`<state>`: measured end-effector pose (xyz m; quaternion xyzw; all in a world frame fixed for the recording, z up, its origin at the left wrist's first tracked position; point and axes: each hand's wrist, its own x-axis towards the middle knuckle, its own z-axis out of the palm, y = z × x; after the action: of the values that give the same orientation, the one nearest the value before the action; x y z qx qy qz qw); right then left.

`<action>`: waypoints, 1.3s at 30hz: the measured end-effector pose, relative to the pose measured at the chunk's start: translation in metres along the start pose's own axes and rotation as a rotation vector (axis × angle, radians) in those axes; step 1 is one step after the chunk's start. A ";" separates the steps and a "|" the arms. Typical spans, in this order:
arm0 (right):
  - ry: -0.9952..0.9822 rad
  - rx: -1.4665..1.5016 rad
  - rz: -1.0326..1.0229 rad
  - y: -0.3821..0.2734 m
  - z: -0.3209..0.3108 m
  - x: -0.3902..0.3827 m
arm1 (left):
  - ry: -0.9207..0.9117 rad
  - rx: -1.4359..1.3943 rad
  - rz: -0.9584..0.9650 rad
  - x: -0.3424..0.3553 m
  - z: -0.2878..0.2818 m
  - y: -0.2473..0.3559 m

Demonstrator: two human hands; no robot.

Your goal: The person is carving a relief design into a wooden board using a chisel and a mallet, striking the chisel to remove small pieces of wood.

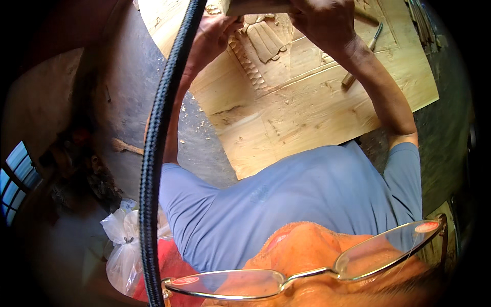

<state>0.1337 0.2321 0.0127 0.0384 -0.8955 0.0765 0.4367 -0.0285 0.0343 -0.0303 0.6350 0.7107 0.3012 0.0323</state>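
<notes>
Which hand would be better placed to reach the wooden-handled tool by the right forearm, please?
Probably the right hand: the tool lies by its forearm, while the left hand is farther off, across the carving. The right hand seems to hold a wooden piece, though.

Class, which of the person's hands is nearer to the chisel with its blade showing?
Right. The right hand is close by, just left of the chisel; the left hand is farther left, past the carved shape.
</notes>
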 end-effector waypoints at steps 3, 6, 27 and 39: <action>-0.178 -0.184 0.078 -0.005 -0.022 0.010 | -0.036 0.043 0.003 -0.001 -0.001 -0.002; 0.227 0.471 0.336 -0.012 -0.011 0.011 | 0.006 -0.702 -0.090 -0.021 0.021 -0.052; 0.218 0.171 0.241 0.024 -0.020 0.004 | 0.582 -0.247 -0.151 -0.034 -0.005 0.018; -0.273 0.618 0.724 -0.014 -0.055 0.010 | 0.538 -0.470 -0.303 -0.037 0.029 0.022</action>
<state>0.1720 0.2278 0.0558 -0.1378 -0.8360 0.4793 0.2288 0.0105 0.0116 -0.0556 0.3963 0.6912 0.6034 0.0333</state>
